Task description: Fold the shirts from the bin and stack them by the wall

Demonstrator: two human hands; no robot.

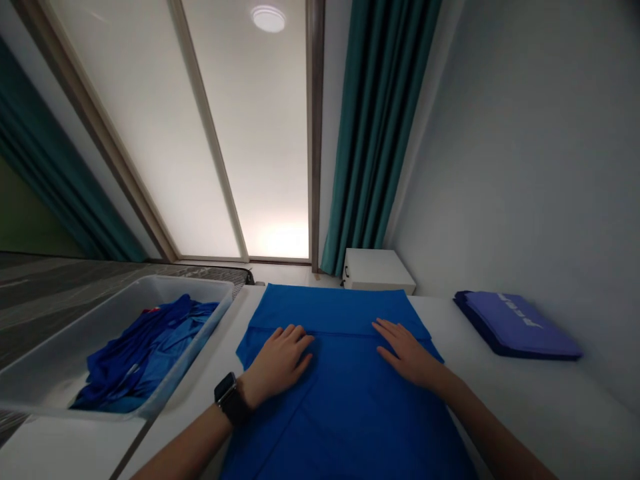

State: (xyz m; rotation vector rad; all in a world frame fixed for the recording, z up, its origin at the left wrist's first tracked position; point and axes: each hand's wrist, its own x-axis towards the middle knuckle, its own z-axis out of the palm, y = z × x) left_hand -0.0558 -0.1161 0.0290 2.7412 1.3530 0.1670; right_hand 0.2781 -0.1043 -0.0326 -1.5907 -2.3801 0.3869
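Observation:
A blue garment (345,407), perhaps a shirt, lies spread on the white table (505,400) in front of me. A crease or layer edge runs across its upper part. My left hand (280,360), with a black watch on the wrist, rests on the cloth left of the middle, fingers stretched out. On the right side of the same cloth, my right hand (407,353) lies flat with its fingers extended and thumb apart. Neither hand grips anything. The cloth's near end runs out of the bottom of the view.
Left stands a translucent plastic bin (165,283) with crumpled blue clothes (150,353) inside. At the right, folded purple and navy clothes (520,323) lie by the wall. A white cabinet (377,267) stands beyond the table, before a teal curtain (385,133) and frosted sliding doors (255,133).

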